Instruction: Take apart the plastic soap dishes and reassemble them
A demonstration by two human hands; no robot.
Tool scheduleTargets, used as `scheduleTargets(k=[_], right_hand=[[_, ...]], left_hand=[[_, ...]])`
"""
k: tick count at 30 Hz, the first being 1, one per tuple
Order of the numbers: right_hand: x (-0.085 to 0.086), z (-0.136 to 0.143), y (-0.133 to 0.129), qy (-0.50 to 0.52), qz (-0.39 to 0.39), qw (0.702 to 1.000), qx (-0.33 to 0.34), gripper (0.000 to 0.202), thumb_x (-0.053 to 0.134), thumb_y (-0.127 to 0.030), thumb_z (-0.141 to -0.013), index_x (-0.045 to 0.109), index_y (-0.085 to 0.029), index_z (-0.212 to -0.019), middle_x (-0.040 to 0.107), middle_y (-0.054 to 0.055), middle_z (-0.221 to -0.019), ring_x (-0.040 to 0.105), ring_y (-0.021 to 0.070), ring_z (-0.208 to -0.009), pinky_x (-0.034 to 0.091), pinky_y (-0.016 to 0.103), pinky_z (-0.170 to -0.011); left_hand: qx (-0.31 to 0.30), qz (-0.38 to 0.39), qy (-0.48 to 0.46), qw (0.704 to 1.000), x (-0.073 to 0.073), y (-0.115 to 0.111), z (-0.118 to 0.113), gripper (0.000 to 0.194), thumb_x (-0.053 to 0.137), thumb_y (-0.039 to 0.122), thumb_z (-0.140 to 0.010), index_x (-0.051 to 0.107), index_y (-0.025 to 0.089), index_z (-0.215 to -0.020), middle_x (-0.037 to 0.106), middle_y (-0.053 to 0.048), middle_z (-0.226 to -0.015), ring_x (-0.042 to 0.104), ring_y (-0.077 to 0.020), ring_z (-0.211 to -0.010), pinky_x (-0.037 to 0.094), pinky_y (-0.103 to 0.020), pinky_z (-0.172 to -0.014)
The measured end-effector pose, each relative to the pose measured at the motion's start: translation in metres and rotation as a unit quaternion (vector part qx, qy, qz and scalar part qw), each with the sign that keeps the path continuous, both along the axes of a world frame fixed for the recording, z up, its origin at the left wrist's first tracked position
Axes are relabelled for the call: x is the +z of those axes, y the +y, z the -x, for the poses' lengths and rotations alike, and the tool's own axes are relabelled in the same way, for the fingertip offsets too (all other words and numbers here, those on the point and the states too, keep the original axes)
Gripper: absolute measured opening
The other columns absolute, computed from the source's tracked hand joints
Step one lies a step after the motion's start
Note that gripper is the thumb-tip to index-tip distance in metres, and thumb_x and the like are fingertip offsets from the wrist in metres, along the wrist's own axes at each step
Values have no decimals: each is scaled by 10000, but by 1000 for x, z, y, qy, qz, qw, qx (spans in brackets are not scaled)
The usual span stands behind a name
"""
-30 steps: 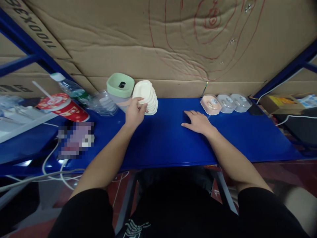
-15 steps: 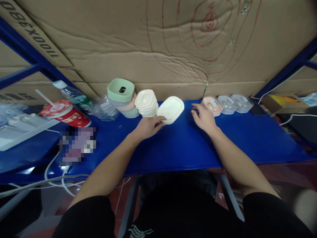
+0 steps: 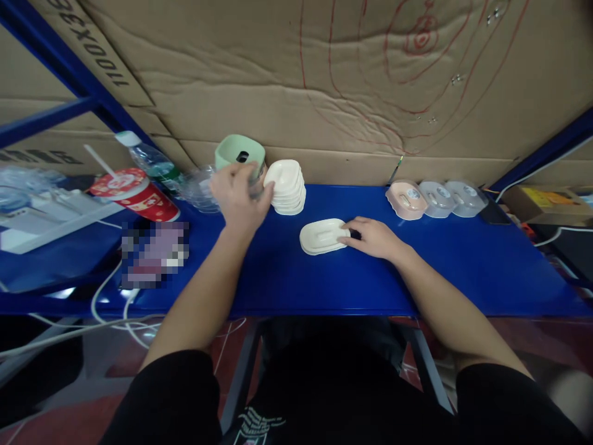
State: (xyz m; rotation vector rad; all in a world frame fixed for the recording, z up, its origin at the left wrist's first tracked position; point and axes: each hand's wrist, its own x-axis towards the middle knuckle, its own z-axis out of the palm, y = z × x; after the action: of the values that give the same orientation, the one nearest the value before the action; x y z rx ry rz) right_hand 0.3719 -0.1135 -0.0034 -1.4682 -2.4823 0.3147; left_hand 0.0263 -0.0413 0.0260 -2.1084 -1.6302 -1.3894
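My right hand pinches the right end of an oval cream dish, which rests low over the blue table with a long recess in its middle. My left hand is raised in front of a stack of container tubs, the top one pale green with a dark opening. Its fingers are curved and apart, somewhat blurred, with nothing visible in them; whether they touch the stack I cannot tell. Just right of that hand stands a stack of several cream dishes.
Pink and clear lidded boxes line up at the back right. Left stand clear plastic lids or cups, a green-labelled bottle and a red paper cup with a straw. White cables hang over the left front edge. Cardboard walls the back.
The cream dish has passed from my left hand to my right and come down nearer the table front. My left hand has moved left and up to the green-topped stack. The view has shifted slightly.
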Motion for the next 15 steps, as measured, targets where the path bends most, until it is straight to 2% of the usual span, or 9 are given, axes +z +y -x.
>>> scheduleTargets(k=[1, 3, 4, 5, 6, 8, 10, 12, 15], right_hand=[[0, 0, -1, 0, 2, 1000, 13, 446, 627, -540, -1056, 728, -227, -1357, 768, 112, -1272, 747, 292, -1143, 581, 426, -981], [1, 1, -2, -3, 4, 1000, 31, 442, 642, -511, -1051, 716, -222, -1377, 762, 116, -1286, 744, 293, -1153, 585, 425, -976], [2, 1, -3, -5, 4, 999, 34, 438, 644, -499, -1050, 713, -221, -1381, 761, 117, -1285, 742, 295, -1156, 587, 426, -972], [2, 2, -3, -6, 4, 999, 36, 433, 646, -491, -1049, 711, -222, -1383, 761, 117, -1282, 741, 297, -1158, 589, 427, -968], [3, 2, -4, -7, 3, 999, 36, 428, 646, -483, -1049, 710, -224, -1384, 761, 116, -1281, 740, 297, -1158, 590, 428, -967], [4, 3, -5, -7, 1, 999, 38, 422, 650, -467, -1047, 705, -224, -1389, 761, 115, -1285, 741, 295, -1149, 592, 429, -966], [5, 3, -5, -9, 0, 999, 41, 429, 654, -460, -1045, 700, -220, -1397, 761, 118, -1288, 742, 294, -1150, 591, 429, -972], [7, 3, -6, -10, 2, 999, 41, 432, 656, -461, -1044, 696, -227, -1405, 763, 114, -1289, 743, 291, -1152, 590, 426, -978], [9, 4, -7, -16, 4, 999, 32, 424, 651, -463, -1047, 699, -244, -1407, 768, 107, -1295, 741, 296, -1172, 590, 425, -980]], left_hand=[[30, -8, -7, 999, 4, 3, 9, 674, 654, 716, -971, 705, 163, -1352, 645, -156, -1432, 417, -390, -1496, 336, -584, -1095], [52, 12, 6, 999, 7, 8, 23, 787, 482, 770, -1042, 661, 98, -1411, 621, -144, -1444, 168, -395, -1624, 263, -581, -1038], [54, 25, 16, 998, 7, 12, 28, 830, 420, 787, -1055, 655, 72, -1406, 631, -137, -1424, 84, -403, -1641, 238, -581, -1014], [57, 34, 21, 998, 5, 15, 32, 863, 405, 805, -1048, 650, 57, -1402, 641, -131, -1416, 61, -416, -1642, 223, -581, -1008], [60, 36, 22, 997, 2, 18, 34, 882, 438, 821, -1026, 642, 54, -1411, 641, -125, -1436, 105, -429, -1633, 218, -584, -1020], [82, 20, 5, 996, -4, 25, 36, 889, 612, 814, -946, 615, 86, -1455, 606, -124, -1531, 318, -418, -1569, 225, -593, -1087], [99, 5, -19, 995, -8, 28, 36, 848, 772, 720, -884, 599, 139, -1476, 571, -127, -1592, 464, -385, -1490, 247, -596, -1148], [110, -8, -45, 993, -9, 28, 36, 798, 859, 621, -847, 595, 179, -1457, 586, -126, -1578, 508, -379, -1461, 272, -601, -1188], [98, -38, -67, 992, -7, 24, 34, 758, 875, 545, -854, 554, 182, -1436, 602, -133, -1535, 519, -373, -1450, 304, -600, -1227]])
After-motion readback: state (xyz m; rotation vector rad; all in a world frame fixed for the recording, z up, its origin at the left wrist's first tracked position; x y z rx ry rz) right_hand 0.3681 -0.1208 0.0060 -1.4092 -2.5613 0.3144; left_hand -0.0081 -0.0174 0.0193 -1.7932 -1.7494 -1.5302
